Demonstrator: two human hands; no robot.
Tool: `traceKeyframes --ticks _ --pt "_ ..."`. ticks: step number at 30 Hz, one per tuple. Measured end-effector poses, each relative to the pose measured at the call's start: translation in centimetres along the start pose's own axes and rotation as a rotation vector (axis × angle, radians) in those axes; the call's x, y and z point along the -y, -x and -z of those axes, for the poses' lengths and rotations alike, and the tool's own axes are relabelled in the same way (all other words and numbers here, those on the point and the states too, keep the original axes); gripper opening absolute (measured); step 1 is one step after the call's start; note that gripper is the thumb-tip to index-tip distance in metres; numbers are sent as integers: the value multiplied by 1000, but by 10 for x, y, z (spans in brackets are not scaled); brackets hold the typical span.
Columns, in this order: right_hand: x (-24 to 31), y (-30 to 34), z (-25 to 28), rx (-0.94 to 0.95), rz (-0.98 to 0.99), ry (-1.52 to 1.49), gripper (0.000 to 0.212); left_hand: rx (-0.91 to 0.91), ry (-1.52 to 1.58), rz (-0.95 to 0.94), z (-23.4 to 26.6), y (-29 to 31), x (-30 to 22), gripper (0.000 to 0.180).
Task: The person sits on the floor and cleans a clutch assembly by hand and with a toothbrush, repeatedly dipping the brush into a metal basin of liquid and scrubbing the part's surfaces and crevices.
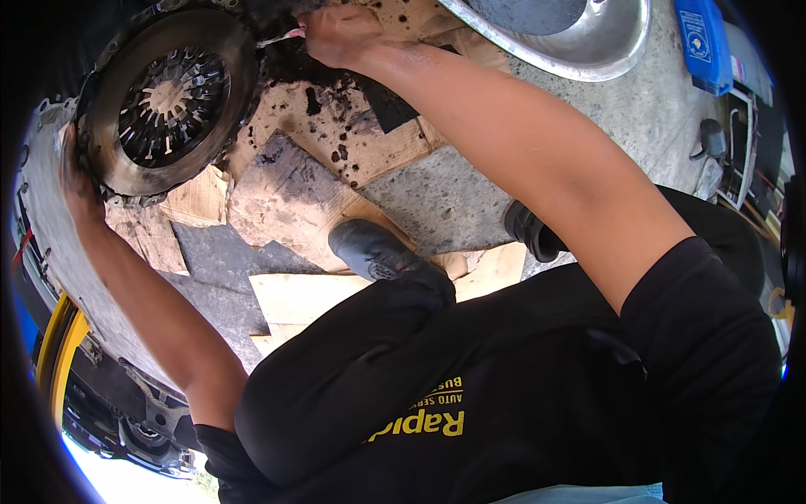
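Note:
A round clutch pressure plate [107,113] fills the upper left, its dark metal ring surrounding a set of spring fingers. Against its left rim lies my left hand [77,176], darkened with grime, its fingers running up along the edge and partly in shadow. My right hand [342,35] is closed at the top, to the right of the plate. From it a thin, light-coloured tool [281,37] points left toward the plate's upper right edge; its exact kind is too small to tell.
Oil-stained cardboard [290,189] covers the grey concrete floor [437,197]. A metal basin [579,63] stands at the upper right, near a blue container [703,42]. My dark boot [369,248] rests on the cardboard. A yellow curved bar [60,349] is at the far left.

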State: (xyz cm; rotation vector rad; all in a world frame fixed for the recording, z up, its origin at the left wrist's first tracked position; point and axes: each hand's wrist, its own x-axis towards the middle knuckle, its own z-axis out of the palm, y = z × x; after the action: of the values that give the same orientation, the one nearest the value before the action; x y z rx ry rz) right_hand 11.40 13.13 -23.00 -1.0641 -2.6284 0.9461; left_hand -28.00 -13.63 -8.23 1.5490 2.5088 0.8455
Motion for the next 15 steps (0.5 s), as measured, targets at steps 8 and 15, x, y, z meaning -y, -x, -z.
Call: traceKeyframes --ticks 8,15 --pt "-14 -38 -38 808 355 432 17 -49 278 272 -13 -11 -44 47" --pt "9 -51 -49 686 480 639 19 -19 75 119 4 19 -17 47"
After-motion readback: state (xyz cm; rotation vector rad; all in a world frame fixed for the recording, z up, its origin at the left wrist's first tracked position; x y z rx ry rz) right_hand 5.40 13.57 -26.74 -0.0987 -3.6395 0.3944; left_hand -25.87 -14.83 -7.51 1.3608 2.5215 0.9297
